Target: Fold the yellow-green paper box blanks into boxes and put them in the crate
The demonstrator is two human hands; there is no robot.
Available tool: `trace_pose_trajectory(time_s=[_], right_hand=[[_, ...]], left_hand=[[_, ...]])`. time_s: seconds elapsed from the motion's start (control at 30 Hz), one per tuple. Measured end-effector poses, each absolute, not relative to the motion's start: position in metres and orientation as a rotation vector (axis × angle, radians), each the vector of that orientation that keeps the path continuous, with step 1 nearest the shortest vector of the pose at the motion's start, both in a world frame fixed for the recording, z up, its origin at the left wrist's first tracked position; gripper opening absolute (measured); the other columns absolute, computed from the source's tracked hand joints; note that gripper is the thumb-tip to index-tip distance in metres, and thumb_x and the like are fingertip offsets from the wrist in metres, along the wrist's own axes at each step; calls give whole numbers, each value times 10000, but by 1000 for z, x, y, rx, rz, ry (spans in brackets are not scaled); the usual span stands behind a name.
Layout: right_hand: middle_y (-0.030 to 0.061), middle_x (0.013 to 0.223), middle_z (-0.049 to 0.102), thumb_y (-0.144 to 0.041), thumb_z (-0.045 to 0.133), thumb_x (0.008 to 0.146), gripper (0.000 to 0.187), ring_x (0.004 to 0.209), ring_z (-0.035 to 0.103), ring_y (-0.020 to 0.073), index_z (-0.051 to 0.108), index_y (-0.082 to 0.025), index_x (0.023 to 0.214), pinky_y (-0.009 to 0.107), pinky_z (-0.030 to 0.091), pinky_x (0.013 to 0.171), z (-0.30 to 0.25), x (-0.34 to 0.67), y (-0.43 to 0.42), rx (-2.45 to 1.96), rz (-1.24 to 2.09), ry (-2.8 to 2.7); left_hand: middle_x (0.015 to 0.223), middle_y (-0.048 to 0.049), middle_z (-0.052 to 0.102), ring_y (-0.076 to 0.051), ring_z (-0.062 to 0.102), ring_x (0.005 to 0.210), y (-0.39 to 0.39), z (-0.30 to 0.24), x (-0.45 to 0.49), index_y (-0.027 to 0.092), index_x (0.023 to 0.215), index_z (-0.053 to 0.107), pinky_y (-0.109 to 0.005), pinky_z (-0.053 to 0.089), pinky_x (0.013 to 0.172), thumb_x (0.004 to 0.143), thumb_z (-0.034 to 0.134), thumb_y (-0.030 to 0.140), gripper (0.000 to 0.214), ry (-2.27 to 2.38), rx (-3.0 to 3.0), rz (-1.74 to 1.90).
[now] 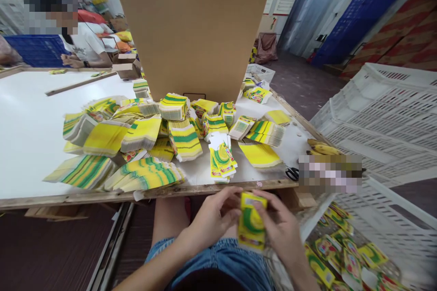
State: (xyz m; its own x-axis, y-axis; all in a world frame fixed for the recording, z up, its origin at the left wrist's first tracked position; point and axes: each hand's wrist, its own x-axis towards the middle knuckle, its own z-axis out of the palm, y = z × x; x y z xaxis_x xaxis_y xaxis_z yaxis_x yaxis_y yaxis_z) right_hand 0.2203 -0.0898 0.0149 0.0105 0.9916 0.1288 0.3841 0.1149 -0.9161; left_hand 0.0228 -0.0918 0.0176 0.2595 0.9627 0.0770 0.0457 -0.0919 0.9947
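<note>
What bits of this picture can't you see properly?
Head view:
- Carton print: blurred, partly covered by left hand and right hand.
- Cardboard: top cut off by the edge; hides the table behind.
- Scissors: partly under a pixelated patch.
- Crate: cut by the edges.

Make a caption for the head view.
Left hand and right hand hold a yellow packet by a table heaped with packets.

cardboard box [193,27], bananas [322,148], scissors [292,173], white crates [385,118]

white table [27,136] | dark floor [293,86] | blue crates [368,4] (stacked right)
</note>
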Motion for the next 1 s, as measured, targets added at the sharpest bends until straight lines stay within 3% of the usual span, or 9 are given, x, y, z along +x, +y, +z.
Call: trace_pose_trajectory(time_s=[0.13, 0.2, 0.27, 0.37, 0.5, 0.67, 0.8, 0.9, 1.0], right_hand=[[154, 998, 661, -640, 589, 741, 480, 985, 561, 387, 746, -239, 953, 569, 374, 912, 31, 280, -90, -1756, 42, -1600], [151, 982, 671, -636, 593, 735, 478, 948, 576, 373, 746, -232, 938, 553, 388, 895, 29, 288, -84, -1760, 56, -1605], [122, 935, 704, -568, 595, 773, 404, 841, 618, 305, 731, -224, 936, 466, 454, 826, 18, 276, -70, -1651, 375, -1588], [112, 886, 727, -509, 650, 752, 407, 753, 630, 256, 712, -185, 992, 400, 483, 752, -7, 232, -36, -1523, 764, -1362], [100, 856, 725, -482, 691, 704, 482, 625, 592, 187, 678, -134, 1037, 345, 498, 659, -26, 184, 6, -1388, 878, -1287], [100, 884, 711, -442, 669, 752, 392, 780, 639, 208, 646, -136, 996, 351, 517, 749, -22, 182, 10, -1258, 973, -1099], [95, 941, 732, -433, 691, 760, 366, 845, 679, 224, 655, -158, 998, 382, 540, 801, -14, 181, -22, -1172, 1116, -975], [91, 907, 751, -434, 742, 717, 349, 806, 702, 238, 696, -165, 934, 389, 563, 757, -9, 169, -47, -1123, 1260, -935], [79, 867, 753, -425, 782, 685, 345, 776, 699, 235, 714, -173, 912, 373, 568, 722, -7, 160, -62, -1078, 1404, -883]], left_hand=[[1351, -152, 566, -327, 429, 1325, -59, 9, 12, 194, 1261, 572, -561, 166, 1153, 823, 639, 257, 448, 1373, 1881, 1156], [1344, -152, 579, -321, 438, 1329, -46, 0, 7, 185, 1260, 568, -585, 69, 1164, 826, 638, 265, 447, 1397, 1996, 1035], [1354, -138, 577, -294, 454, 1326, -41, -8, 6, 201, 1270, 556, -572, 48, 1172, 843, 617, 264, 437, 1353, 2056, 958], [1378, -126, 558, -264, 455, 1331, -42, -13, 6, 220, 1286, 540, -539, 81, 1180, 862, 588, 257, 429, 1312, 2087, 921], [1377, -113, 561, -256, 461, 1329, -46, -12, 1, 243, 1288, 540, -525, 111, 1183, 853, 595, 229, 438, 1259, 2080, 883], [1359, -111, 579, -267, 466, 1324, -47, -11, -4, 237, 1336, 500, -524, 85, 1189, 834, 628, 248, 519, 1281, 1876, 1100], [1439, -137, 489, -311, 400, 1363, -49, -6, 5, 212, 1338, 508, -500, 272, 1138, 836, 631, 398, 549, 1136, 1370, 1387], [1307, -144, 611, -320, 561, 1212, -52, 0, 12, 181, 1246, 595, -456, 427, 1034, 832, 615, 489, 516, 819, 1002, 1363], [1146, -136, 701, -311, 626, 1112, -59, 3, 12, 160, 1169, 647, -433, 464, 987, 800, 663, 482, 490, 644, 803, 1269]])
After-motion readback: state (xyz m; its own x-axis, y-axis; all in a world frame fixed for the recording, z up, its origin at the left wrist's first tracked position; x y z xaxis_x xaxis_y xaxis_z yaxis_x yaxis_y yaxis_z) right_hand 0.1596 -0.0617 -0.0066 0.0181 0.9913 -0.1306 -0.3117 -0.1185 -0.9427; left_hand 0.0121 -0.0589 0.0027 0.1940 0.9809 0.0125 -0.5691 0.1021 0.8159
